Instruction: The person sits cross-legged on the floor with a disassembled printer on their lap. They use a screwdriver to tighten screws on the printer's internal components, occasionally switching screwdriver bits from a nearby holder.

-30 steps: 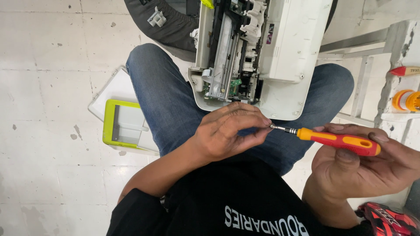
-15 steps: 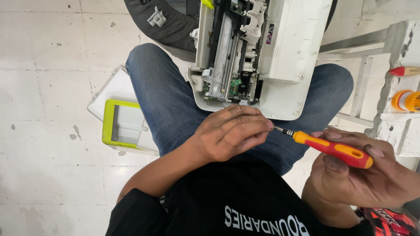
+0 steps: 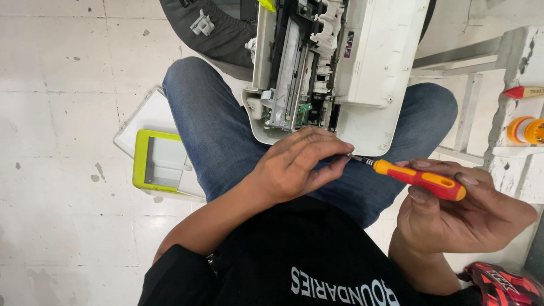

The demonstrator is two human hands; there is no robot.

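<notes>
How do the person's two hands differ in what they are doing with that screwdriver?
The right hand wraps around the red and orange handle of the screwdriver, palm up; the left hand lies palm down, fingers pinched at the metal tip. The right hand sits out past the knee; the left hand rests over the jeans, just below the opened white printer. Both are bare and touch the same tool.

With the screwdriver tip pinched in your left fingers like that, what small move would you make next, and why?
Probably bring the screwdriver tip up to the opened printer on the lap. The left hand pinches the metal tip, the right hand holds the red and orange handle, and the tool points at the printer's near edge without touching it.
</notes>
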